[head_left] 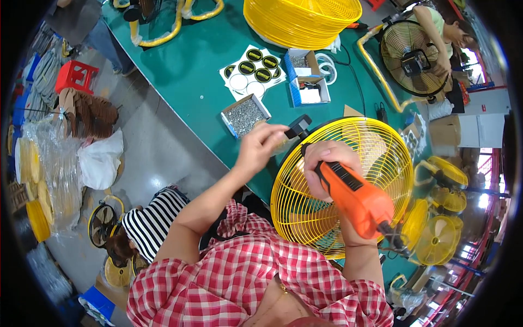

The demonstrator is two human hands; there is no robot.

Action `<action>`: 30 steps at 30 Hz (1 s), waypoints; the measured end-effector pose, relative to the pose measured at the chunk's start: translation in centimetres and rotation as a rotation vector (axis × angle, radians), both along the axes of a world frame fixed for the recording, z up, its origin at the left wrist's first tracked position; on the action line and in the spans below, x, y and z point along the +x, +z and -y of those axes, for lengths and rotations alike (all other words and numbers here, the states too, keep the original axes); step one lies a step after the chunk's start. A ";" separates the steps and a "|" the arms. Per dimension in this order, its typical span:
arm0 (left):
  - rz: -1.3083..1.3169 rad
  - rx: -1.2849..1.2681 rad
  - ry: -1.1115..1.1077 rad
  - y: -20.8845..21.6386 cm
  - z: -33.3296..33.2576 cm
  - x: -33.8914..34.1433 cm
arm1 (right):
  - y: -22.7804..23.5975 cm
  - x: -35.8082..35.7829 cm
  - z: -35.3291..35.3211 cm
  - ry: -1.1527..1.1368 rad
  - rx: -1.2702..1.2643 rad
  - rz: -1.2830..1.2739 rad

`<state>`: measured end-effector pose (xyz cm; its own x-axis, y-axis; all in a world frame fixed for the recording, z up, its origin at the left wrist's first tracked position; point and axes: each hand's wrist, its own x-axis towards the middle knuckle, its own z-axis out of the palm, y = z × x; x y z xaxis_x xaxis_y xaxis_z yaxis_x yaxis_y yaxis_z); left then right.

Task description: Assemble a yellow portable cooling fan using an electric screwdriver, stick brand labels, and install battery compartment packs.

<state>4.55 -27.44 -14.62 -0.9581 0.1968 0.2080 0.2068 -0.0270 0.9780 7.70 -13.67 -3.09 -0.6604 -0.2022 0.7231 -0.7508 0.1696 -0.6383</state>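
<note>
My right hand [332,163] is wrapped round an orange and black electric screwdriver [362,196], held over a round fan with a yellow wire guard [348,229]. The tool's tip is hidden behind my hand, by the guard's upper left rim. A black bracket [298,127] sticks out from that rim. Close beside it is my left hand [260,144], thumb and fingers drawn together in a pinch; whatever they hold is too small to make out. Just behind this hand stands a small open box of metal screws [246,115].
A stack of yellow wire guards [297,24] stands at the table's far side, near a sheet of round black stickers [255,68] and blue-white part boxes [308,82]. At right, another person handles a fan [411,57]. A person in a striped shirt [155,215] is lower left.
</note>
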 end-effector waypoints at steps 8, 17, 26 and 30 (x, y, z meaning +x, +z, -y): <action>0.067 -0.636 -0.118 -12.2 2.6 3.6 | 0.8 -1.1 -0.6 0.105 0.091 0.135; 0.078 -0.883 -0.040 -16.9 2.3 4.6 | -0.6 -0.5 -1.8 -0.013 -0.440 0.224; 0.272 -0.287 0.001 -15.3 3.3 4.0 | 0.0 0.6 -2.2 0.062 -0.552 0.352; 0.835 0.648 -0.195 -3.3 4.6 6.7 | 1.5 2.5 -0.2 0.215 -0.635 0.416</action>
<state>11.22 -32.06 -17.88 -0.8096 0.4488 -0.3782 -0.5840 -0.5513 0.5958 10.16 -13.45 -1.56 -0.8955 0.0122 0.4449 -0.4036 -0.4437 -0.8001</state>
